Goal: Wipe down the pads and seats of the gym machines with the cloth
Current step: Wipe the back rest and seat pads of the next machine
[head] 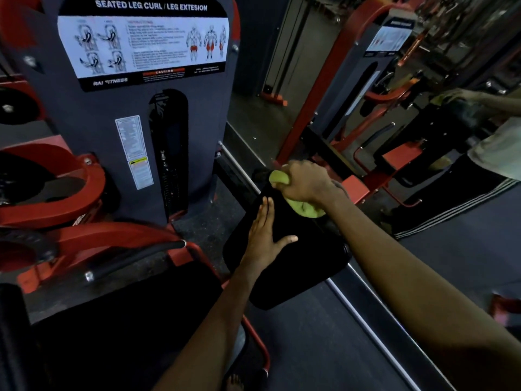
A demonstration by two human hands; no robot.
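The right hand (303,183) grips a crumpled yellow-green cloth (306,206), pressing it on the far end of a smooth black vinyl pad (293,272). The left hand (265,241) lies flat, fingers straight, on the pad beside it.

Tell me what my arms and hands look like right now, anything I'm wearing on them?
Nothing is worn on them. The left arm and right arm are bare as far as the frame shows, with no sleeves. The left hand and right hand have no gloves, and no watch, band or ring shows on the wrists or visible fingers.
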